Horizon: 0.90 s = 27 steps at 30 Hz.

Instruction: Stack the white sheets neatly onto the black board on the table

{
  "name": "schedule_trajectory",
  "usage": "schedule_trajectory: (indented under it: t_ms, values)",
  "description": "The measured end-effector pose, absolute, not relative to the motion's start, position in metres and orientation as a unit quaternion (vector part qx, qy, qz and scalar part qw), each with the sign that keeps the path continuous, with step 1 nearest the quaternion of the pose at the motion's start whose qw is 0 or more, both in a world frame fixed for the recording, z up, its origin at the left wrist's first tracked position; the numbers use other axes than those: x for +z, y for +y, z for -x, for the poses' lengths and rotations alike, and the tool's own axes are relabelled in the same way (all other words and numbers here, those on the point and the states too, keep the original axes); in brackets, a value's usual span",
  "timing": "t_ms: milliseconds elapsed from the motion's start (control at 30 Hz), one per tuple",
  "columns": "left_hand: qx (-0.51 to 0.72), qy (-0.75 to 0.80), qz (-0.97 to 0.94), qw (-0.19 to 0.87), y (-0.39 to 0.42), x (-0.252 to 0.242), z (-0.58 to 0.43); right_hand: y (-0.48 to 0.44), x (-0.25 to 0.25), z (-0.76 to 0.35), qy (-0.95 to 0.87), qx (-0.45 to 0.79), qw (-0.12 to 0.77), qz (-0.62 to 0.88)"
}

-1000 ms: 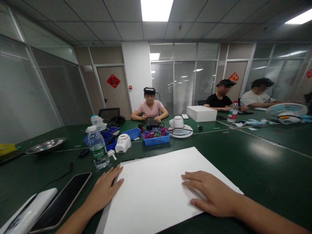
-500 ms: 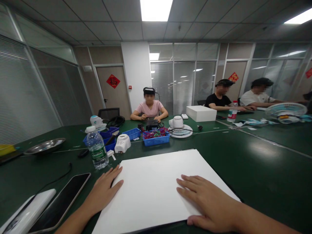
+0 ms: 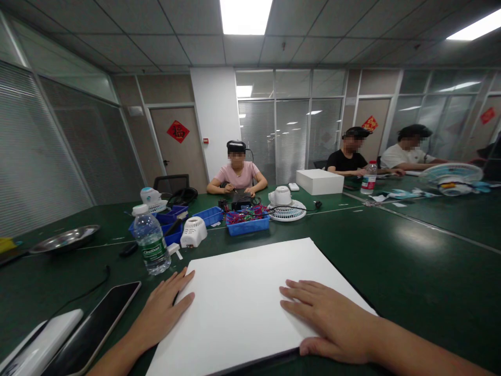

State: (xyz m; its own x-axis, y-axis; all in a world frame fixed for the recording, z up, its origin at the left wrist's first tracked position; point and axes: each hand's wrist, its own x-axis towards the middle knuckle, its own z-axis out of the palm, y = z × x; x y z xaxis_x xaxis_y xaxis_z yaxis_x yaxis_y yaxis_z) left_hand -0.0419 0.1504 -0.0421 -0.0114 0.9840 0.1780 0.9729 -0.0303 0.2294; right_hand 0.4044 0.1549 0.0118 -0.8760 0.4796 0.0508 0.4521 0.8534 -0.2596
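Note:
A large white board [image 3: 242, 303] lies flat on the dark green table [image 3: 410, 261] in front of me. My left hand [image 3: 164, 308] rests at the board's left edge, fingers stretched out and touching it. My right hand [image 3: 332, 318] lies flat on the board's right part, fingers spread, thumb at the near edge. Neither hand holds anything.
A water bottle [image 3: 151, 245], a black phone [image 3: 92, 334] and a white device [image 3: 37, 347] lie to the left. Blue bins [image 3: 247, 222], small white fans [image 3: 284, 203], a metal bowl [image 3: 64, 238] and a white box [image 3: 320, 181] stand farther off. Three people sit across the table.
The board has slid a little toward me and to the left under both hands. My right hand has drawn back to the board's near edge.

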Motion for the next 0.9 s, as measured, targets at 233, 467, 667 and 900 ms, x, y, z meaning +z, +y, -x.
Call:
schedule_trajectory:
  t_ms: [233, 467, 667, 900]
  values:
    - [0.128, 0.692, -0.711, 0.004, 0.150, -0.045, 0.042, 0.158, 0.004, -0.405, -0.962, 0.105, 0.097, 0.235]
    - [0.142, 0.693, -0.707, 0.010, 0.152, -0.044, 0.043, 0.154, 0.007, -0.402, -0.981, -0.027, 0.140, 0.131]
    - [0.142, 0.706, -0.694, 0.023, 0.151, -0.039, 0.040, 0.145, 0.011, -0.393, -0.967, -0.156, 0.197, 0.028]
    - [0.155, 0.700, -0.696, 0.035, 0.150, -0.037, 0.039, 0.138, 0.022, -0.385, -0.928, -0.242, 0.276, -0.062]
